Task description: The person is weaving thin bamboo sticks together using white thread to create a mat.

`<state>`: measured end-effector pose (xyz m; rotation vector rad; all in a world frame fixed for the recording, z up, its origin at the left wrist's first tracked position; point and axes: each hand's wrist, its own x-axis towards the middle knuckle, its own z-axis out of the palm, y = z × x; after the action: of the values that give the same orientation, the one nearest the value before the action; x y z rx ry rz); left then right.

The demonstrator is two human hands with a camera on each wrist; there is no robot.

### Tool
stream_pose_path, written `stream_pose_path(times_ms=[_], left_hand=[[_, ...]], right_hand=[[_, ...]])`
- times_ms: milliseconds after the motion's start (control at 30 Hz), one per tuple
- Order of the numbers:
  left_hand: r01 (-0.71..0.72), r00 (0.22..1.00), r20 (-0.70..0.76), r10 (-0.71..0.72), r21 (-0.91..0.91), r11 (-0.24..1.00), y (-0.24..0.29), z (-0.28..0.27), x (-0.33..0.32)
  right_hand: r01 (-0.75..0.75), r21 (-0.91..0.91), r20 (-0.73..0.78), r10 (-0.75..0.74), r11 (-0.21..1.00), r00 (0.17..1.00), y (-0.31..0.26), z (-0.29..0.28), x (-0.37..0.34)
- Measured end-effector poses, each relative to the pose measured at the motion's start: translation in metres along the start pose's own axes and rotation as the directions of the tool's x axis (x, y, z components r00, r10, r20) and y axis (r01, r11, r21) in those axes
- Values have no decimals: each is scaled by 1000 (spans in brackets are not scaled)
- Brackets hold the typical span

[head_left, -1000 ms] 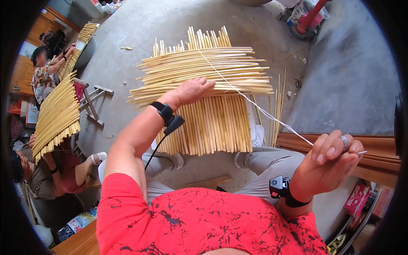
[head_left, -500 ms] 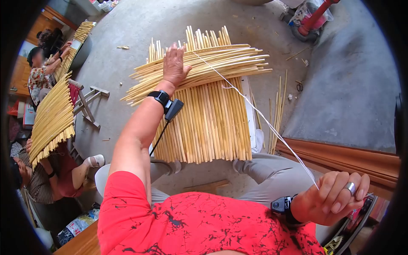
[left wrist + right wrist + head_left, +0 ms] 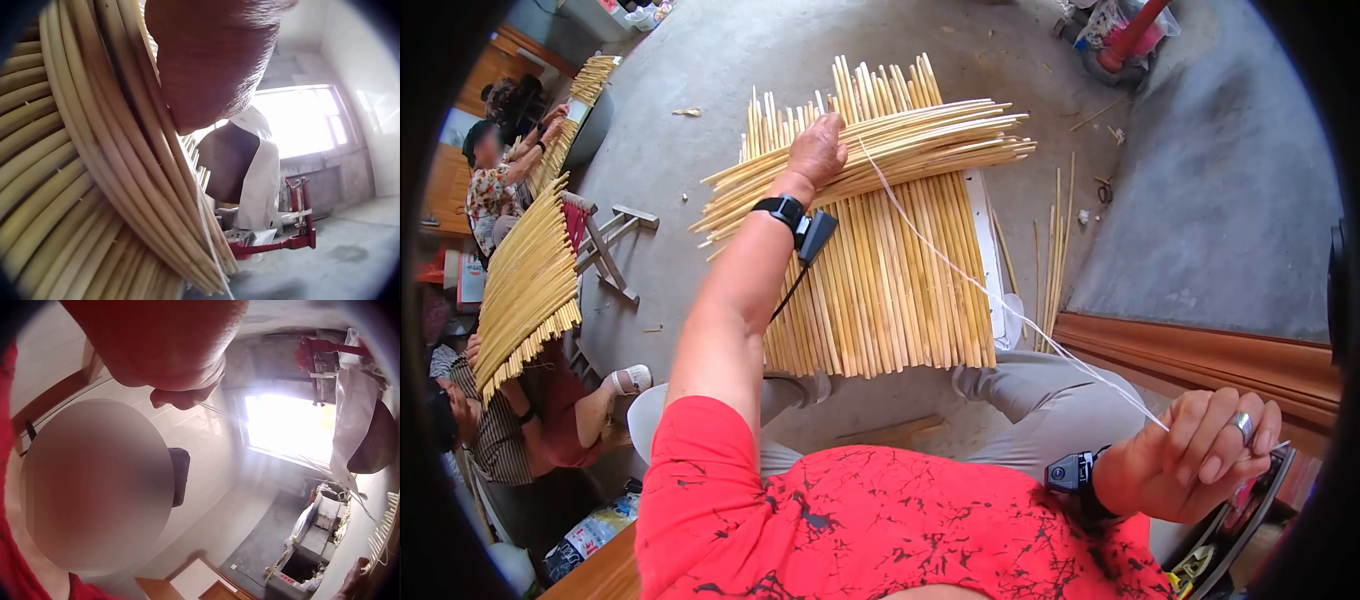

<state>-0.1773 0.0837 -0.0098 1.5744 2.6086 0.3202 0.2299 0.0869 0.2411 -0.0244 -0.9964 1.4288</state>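
Note:
My left hand (image 3: 815, 152) grips the far side of a bundle of loose pale sticks (image 3: 930, 150); its fingertips are hidden. The bundle lies crosswise over a mat of sticks (image 3: 880, 285) laid side by side, their far ends showing beyond it. In the left wrist view, the hand bears on the crosswise sticks (image 3: 119, 112). Off to the right, my right hand (image 3: 1200, 455) pinches white string (image 3: 945, 255) with curled fingers. A thin metallic tip, like a needle, pokes out past them. The string runs slack from the bundle to this hand.
A white board edge (image 3: 983, 230) shows beside the mat. Loose sticks (image 3: 1055, 250) and scissors (image 3: 1104, 190) lie on the floor at right. A wooden rail (image 3: 1200, 375) runs near my right hand. At left, other people sit by another stick mat (image 3: 530, 285) and a wooden stool (image 3: 610, 250).
My left hand first pushed the crosswise sticks away from me, then went from spread fingers to gripping them. My right hand moved lower and outward, keeping the string.

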Motion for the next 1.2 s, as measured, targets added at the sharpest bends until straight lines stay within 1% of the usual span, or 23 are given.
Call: stream_pose_path(times_ms=[33, 67, 100, 133, 200, 233, 333, 367, 433, 467, 533, 567, 600, 667, 733, 800, 867, 900, 1000, 1033, 1100, 1167, 1200], left_hand=[[-48, 974, -221, 42, -23, 999, -4, 13, -3], [-101, 898, -433, 77, -34, 994, -2, 12, -5], [-13, 988, -153, -1, -91, 996, -5, 6, -2], [-19, 988, -158, 5, -89, 996, -4, 3, 0], [139, 990, -9, -139, 115, 984, 8, -10, -1], [155, 987, 22, -160, 147, 977, 10, -13, 0], [169, 986, -32, -166, 106, 980, 12, -9, -5], [165, 986, -31, -163, 110, 980, 3, 2, -4], [5, 988, 153, -18, 88, 996, -22, 30, 3], [2, 988, 154, -16, 91, 996, -11, 23, -5], [127, 986, 117, -115, -103, 986, 21, -1, -27], [88, 976, 208, -63, -115, 989, 20, -3, -25], [87, 976, 210, -61, -114, 990, 20, -4, -24], [32, 960, 278, -31, 0, 999, 23, -11, -22], [36, 949, 313, -34, 1, 999, 27, -21, -22], [39, 936, 351, -35, -5, 999, 31, -24, -22], [15, 924, 382, 18, -85, 996, 29, -25, -24], [-8, 944, 326, 43, -110, 994, 32, -25, -27], [19, 940, 339, 42, -173, 985, 37, -28, -27], [-45, 964, 253, 83, -152, 987, 37, -24, -30], [-23, 962, 265, 60, -139, 990, 39, -22, -31], [-15, 962, 271, 40, -94, 995, 45, -24, -33], [-20, 963, 264, 44, -92, 996, 46, -25, -35]], right_hand=[[5, 3, -3, -5, 1000, 1000, -1, 0, -1], [3, 12, -5, -3, 1000, 1000, -2, -1, -1], [1, 19, -6, -1, 1000, 1000, -3, -1, -1], [-1, 25, -7, 1, 1000, 1000, -5, -1, -1], [32, 26, 1, -32, 999, 999, -13, -2, -4], [56, 23, 8, -56, 998, 998, -17, -2, -5], [98, 57, 56, -101, 994, 993, -17, 4, -7], [58, 38, 69, -61, 998, 996, -19, 6, -7], [52, -9, 28, -52, 999, 998, -18, 3, -10], [38, -55, -8, -39, 998, 999, -18, 0, -12], [22, -55, -2, -22, 998, 1000, -19, -3, -12], [1, -45, 13, 0, 999, 1000, -19, -4, -12], [-22, -37, 28, 23, 999, 999, -19, -4, -12], [-30, -44, 33, 32, 999, 999, -15, -2, -10], [-40, -54, 41, 43, 998, 998, -10, -2, -8], [-41, -135, 24, 45, 990, 999, -4, -5, -5], [-59, -157, 0, 60, 986, 998, 1, -5, -3], [-69, -155, 4, 70, 985, 998, 4, -6, -2], [-94, -143, 30, 99, 985, 995, 5, -5, -1], [-89, -141, 52, 97, 986, 994, 5, -4, -2], [-84, -137, 76, 95, 987, 993, 2, 2, -2], [-59, -46, 111, 64, 997, 992, -1, 11, -3], [-51, -44, 112, 55, 998, 992, -6, 12, -6]])
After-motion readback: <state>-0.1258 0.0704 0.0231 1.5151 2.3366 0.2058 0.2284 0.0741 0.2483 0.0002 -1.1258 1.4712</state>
